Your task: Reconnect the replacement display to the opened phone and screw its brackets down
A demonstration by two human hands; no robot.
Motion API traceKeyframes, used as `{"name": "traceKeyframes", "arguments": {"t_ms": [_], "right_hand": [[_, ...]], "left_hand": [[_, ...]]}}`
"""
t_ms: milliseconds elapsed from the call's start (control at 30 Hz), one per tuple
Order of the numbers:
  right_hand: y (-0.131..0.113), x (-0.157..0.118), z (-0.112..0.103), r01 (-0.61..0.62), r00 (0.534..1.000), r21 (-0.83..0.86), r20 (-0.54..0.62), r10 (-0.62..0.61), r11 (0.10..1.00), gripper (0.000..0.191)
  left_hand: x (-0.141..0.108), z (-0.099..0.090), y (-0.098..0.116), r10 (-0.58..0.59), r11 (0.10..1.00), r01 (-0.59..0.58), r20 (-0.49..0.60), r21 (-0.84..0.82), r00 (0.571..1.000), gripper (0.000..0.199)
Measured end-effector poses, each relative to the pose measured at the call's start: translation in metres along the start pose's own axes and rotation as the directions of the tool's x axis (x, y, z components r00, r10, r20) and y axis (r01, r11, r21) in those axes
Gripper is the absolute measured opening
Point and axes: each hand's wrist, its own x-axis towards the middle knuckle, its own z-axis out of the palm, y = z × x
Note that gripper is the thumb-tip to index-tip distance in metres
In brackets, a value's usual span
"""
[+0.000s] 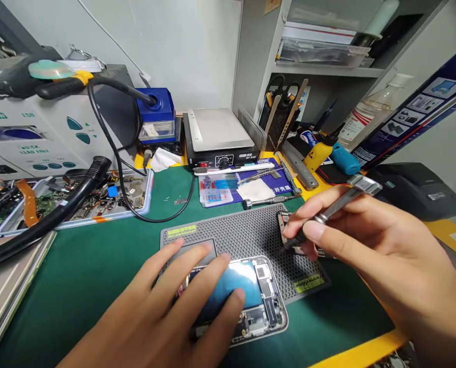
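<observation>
My left hand [185, 301] lies with spread fingers over an opened phone [250, 286] that shows a blue inner surface and small parts along its right end. The phone rests partly on a grey perforated mat [243, 230] and partly on the green mat. At the right, my right hand [369, 240] grips a metal tool [338, 204] between thumb and fingers, its dark end pointing down left above the grey mat. Behind those fingertips a small dark part [284, 220] lies on the mat, partly hidden. A flat grey piece [208, 249] shows behind my left fingers.
A heating plate [220, 130] stands at the back, with tweezers, a brush and a screwdriver [269, 201] before it. A tray of circuit boards [147, 197] and a black hose [67, 204] are at left. Bottles [319, 153] and a black case [419, 191] stand at right.
</observation>
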Motion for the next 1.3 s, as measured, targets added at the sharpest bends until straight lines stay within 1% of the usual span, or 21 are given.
{"name": "traceKeyframes", "arguments": {"t_ms": [33,67,100,200,267,333,400,500,633,733,800,867,900,967,1067,1233,1300], "right_hand": [[-0.001,0.001,-0.001,0.012,1.0,-0.01,-0.004,-0.012,1.0,0.01],[-0.001,0.002,-0.001,0.02,1.0,-0.018,-0.012,-0.02,1.0,0.012],[-0.002,0.003,-0.001,0.02,1.0,-0.023,-0.022,-0.021,1.0,0.013],[-0.004,0.005,0.0,0.011,0.999,-0.01,-0.045,-0.011,1.0,0.016],[-0.003,0.004,0.001,-0.001,0.999,0.014,-0.042,0.002,1.0,0.017],[-0.003,0.001,0.001,-0.002,0.999,0.034,-0.043,0.004,0.999,0.018],[-0.002,0.0,0.001,-0.002,0.999,0.047,-0.043,0.004,0.999,0.019],[-0.002,-0.001,0.001,-0.011,0.999,0.063,-0.038,0.013,0.998,0.018],[-0.002,0.0,0.001,0.004,0.999,0.06,-0.042,-0.002,0.998,0.013],[-0.002,-0.001,0.0,0.007,0.999,0.048,-0.039,-0.006,0.999,0.011],[-0.001,-0.002,-0.001,0.023,0.999,0.026,-0.038,-0.022,0.999,0.009],[0.0,-0.002,-0.002,0.043,0.998,0.015,-0.041,-0.043,0.999,0.006],[0.0,-0.002,-0.002,0.047,0.998,0.016,-0.045,-0.046,0.999,0.004],[0.001,-0.002,-0.002,0.045,0.997,0.024,-0.057,-0.043,0.999,0.004],[-0.001,-0.002,0.0,0.029,0.997,0.011,-0.074,-0.028,1.0,0.007],[-0.005,-0.006,0.007,0.014,0.988,0.0,-0.153,-0.014,1.0,0.005],[-0.006,-0.007,0.009,0.003,0.987,0.004,-0.164,-0.002,1.0,0.005]], "left_hand": [[0.01,-0.001,0.004,0.001,1.0,-0.001,0.015,-0.005,1.0,0.031],[0.018,-0.001,0.007,0.013,1.0,-0.013,0.01,-0.013,1.0,0.028],[0.024,-0.002,0.01,0.011,1.0,-0.01,0.035,-0.019,0.999,0.028],[0.032,-0.003,0.017,0.045,0.999,-0.044,0.027,-0.031,0.999,0.027],[0.032,-0.003,0.019,0.069,0.997,-0.07,-0.014,-0.024,0.997,0.023],[0.031,-0.003,0.019,0.08,0.996,-0.08,0.012,-0.036,0.997,0.023],[0.031,-0.004,0.018,0.076,0.996,-0.072,0.066,-0.06,0.995,0.025],[0.032,-0.003,0.017,0.058,0.996,-0.053,0.065,-0.067,0.996,0.026],[0.032,-0.001,0.016,0.073,0.995,-0.073,0.002,-0.061,0.997,0.028],[0.03,0.002,0.017,0.069,0.996,-0.069,-0.015,-0.058,0.998,0.029],[0.028,0.005,0.019,0.059,0.997,-0.06,-0.014,-0.052,0.998,0.027],[0.025,0.01,0.023,0.034,0.998,-0.036,-0.046,-0.056,0.998,0.02],[0.024,0.012,0.025,0.007,0.998,-0.011,-0.065,-0.066,0.998,0.02],[0.023,0.016,0.029,-0.052,0.995,0.044,-0.089,-0.092,0.995,0.028],[0.022,0.018,0.031,-0.078,0.992,0.067,-0.108,-0.104,0.991,0.032],[0.022,0.019,0.026,-0.033,0.993,0.021,-0.095,-0.12,0.995,0.029],[0.022,0.02,0.024,-0.018,0.993,0.007,-0.09,-0.116,0.996,0.03]]}}
